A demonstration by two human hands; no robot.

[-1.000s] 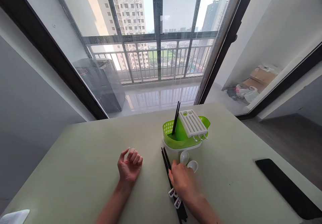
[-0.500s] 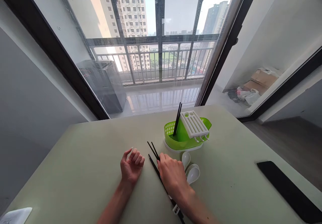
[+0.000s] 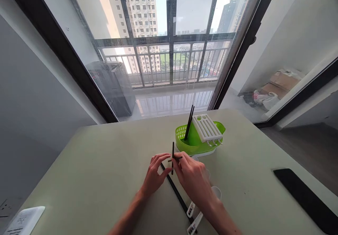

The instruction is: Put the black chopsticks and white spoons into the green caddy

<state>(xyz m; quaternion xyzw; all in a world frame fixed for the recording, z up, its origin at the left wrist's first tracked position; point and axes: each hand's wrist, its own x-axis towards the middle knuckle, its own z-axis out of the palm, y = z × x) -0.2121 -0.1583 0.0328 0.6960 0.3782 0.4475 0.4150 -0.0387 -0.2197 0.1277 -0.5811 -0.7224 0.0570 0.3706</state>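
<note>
My right hand (image 3: 194,177) is closed on a pair of short-looking dark chopsticks (image 3: 173,148), which cross each other and point partly toward me. My left hand (image 3: 155,173) is beside them, thumb and fingers apart, its fingertips close to the chopsticks; whether they touch is unclear. Under the hands, more black chopsticks (image 3: 176,192) lie slantwise on the table. White spoons (image 3: 216,192) lie partly hidden beneath my right hand and forearm. Behind stands a green basket (image 3: 190,148) with two black chopsticks (image 3: 189,123) upright inside and a white slotted rack (image 3: 207,127) with hooks on top.
The pale table (image 3: 111,157) reaches to a glass door with a balcony beyond. A flat black object (image 3: 303,196) lies on the table at the right. A white item with print (image 3: 26,221) is at the left front edge.
My left hand has moved right and up to the chopsticks, uncurling its fingers. My right hand has shifted slightly right, turning the held chopsticks. The view has shifted slightly.
</note>
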